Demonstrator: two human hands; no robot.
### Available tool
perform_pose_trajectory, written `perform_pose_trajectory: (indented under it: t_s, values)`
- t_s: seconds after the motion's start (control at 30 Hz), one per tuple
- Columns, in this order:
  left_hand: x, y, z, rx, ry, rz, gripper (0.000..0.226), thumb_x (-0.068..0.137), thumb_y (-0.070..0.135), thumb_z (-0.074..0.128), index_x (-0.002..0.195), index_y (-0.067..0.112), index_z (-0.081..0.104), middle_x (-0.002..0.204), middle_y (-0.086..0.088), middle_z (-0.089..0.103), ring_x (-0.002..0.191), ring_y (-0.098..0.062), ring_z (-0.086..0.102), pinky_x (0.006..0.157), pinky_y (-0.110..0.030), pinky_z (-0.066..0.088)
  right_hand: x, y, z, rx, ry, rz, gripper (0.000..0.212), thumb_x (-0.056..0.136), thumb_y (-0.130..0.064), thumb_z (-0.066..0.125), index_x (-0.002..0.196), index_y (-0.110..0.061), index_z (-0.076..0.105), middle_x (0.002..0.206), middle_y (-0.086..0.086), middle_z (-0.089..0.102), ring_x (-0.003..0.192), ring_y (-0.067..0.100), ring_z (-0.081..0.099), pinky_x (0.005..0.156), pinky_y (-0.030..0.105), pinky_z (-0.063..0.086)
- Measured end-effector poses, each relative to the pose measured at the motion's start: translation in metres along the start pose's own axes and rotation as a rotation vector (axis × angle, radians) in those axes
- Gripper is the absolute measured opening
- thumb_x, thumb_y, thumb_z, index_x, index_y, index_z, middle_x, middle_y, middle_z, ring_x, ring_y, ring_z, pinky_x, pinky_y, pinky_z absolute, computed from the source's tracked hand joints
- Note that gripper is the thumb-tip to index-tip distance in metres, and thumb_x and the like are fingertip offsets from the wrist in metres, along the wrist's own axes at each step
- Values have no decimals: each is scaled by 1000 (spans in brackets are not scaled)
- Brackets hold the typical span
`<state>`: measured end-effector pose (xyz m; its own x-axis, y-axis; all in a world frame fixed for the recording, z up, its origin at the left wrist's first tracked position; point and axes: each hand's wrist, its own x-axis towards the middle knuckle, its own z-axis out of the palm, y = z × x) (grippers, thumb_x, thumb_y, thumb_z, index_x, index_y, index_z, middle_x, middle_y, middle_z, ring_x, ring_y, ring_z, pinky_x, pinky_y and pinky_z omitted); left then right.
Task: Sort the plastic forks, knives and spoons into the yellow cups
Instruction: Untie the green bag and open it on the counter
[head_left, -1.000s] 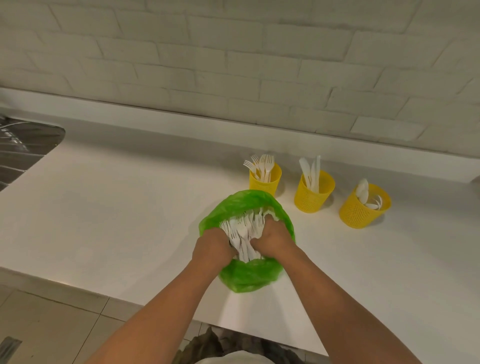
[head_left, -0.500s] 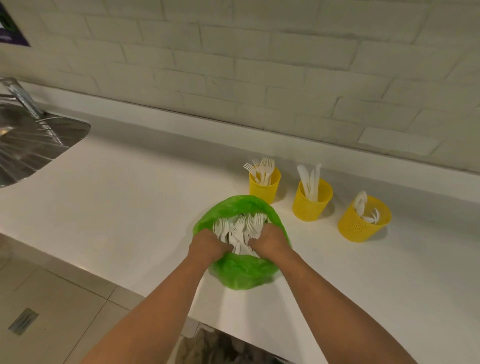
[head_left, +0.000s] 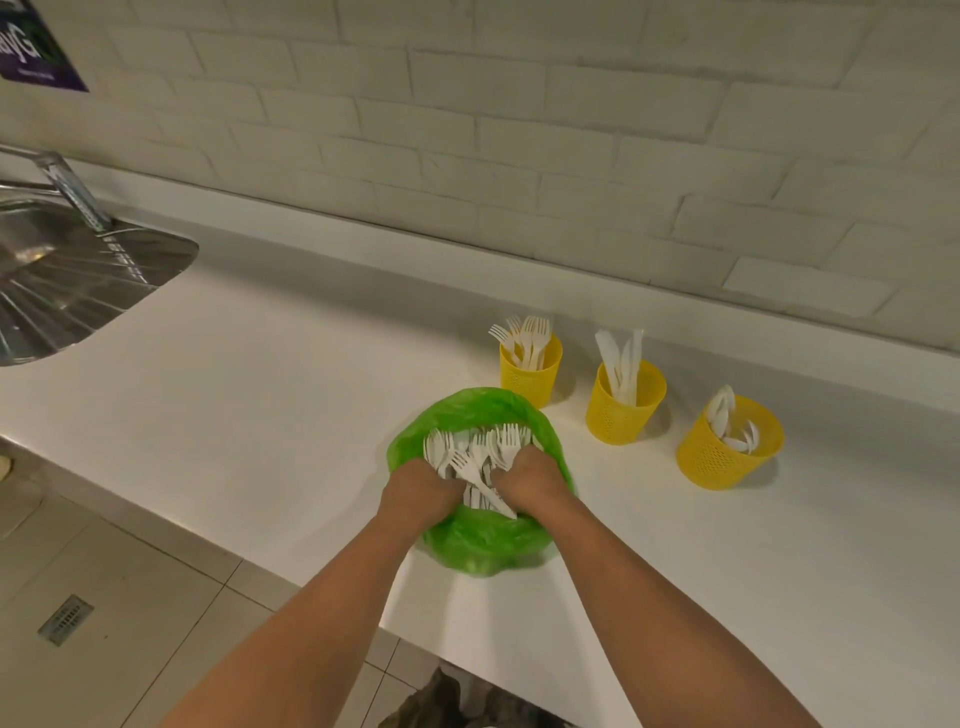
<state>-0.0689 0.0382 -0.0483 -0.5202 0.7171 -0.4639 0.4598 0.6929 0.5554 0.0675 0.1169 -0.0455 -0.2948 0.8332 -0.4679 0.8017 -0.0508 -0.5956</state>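
Left hand (head_left: 418, 486) sat knuckles-up in the heap of white plastic forks, knives and spoons (head_left: 470, 452), inside a crumpled green plastic bag (head_left: 483, 545) on the white bench (head_left: 260, 389); right hand (head_left: 530, 475) likewise; fingers were buried, so grip could not be told; pieces judged light, stiff, slick, tangling at the tines; best pinched by handles, few at once; yellow perforated plastic fork cup (head_left: 530, 376), knife cup (head_left: 621, 415) and spoon cup (head_left: 722, 457) stood beyond, rightward, part-filled.
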Motion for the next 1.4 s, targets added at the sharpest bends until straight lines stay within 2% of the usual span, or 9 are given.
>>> perform_pose_trajectory:
  t_s: [0.4,0.57,0.67,0.77,0.87,1.07,1.2,1.3,1.4]
  values:
    - [-2,5,-6,25,-28,36,23,78,27,81,76,19,59,73,2,60,72,-18,60,56,-27,41,-7,8,1,33,-45,-8,45,104,-30,52,137,0,47,138,19,59,125,36,57,95,33,46]
    - [-6,8,-5,-108,-59,159,35,83,16,74,118,19,68,107,2,70,97,-17,62,80,-26,45,-11,17,-5,22,-137,-103,37,101,-21,51,137,-14,59,132,11,65,120,32,60,95,31,47]
    - [-8,14,-4,-228,-107,96,28,79,11,67,105,20,73,104,-2,75,98,-21,67,81,-31,53,-14,27,-5,194,-170,-101,33,97,-30,55,128,-24,66,118,1,72,107,24,66,98,41,54]
    - [-5,19,-2,-326,-174,3,9,72,11,68,78,15,73,94,-10,77,92,-26,67,78,-32,52,-16,28,-4,394,-200,-70,26,103,-30,51,120,-21,68,101,2,74,85,20,67,79,39,59]
    - [-8,23,0,-418,-178,-14,8,83,13,75,86,19,70,89,-4,73,90,-23,66,80,-32,53,-19,22,-3,475,-249,-52,26,107,-29,48,103,-11,65,81,8,64,57,14,53,52,27,43]
    - [-8,17,-3,-473,-155,-142,28,65,20,73,87,7,65,94,-14,66,87,-28,59,72,-33,47,-15,18,1,80,-136,-175,51,91,-12,66,139,-11,49,133,8,63,121,29,61,90,26,46]
    - [4,8,0,-444,-253,-178,36,56,31,73,82,6,70,87,-17,65,79,-30,62,68,-35,48,-12,7,9,24,5,-149,53,87,-26,78,128,-5,53,126,14,66,116,33,64,82,26,45]
    - [-4,14,-5,-326,-142,-135,16,81,19,68,71,8,62,68,-8,55,62,-23,51,55,-25,38,-13,3,14,-60,84,-130,40,91,-26,74,121,-3,62,120,16,69,111,34,67,80,28,47]
    - [-1,8,-1,-91,-35,-46,34,97,27,59,68,11,51,67,-4,52,63,-19,51,56,-29,37,-10,1,16,-164,74,-155,27,97,-20,63,115,-1,69,116,18,71,107,33,68,77,26,47]
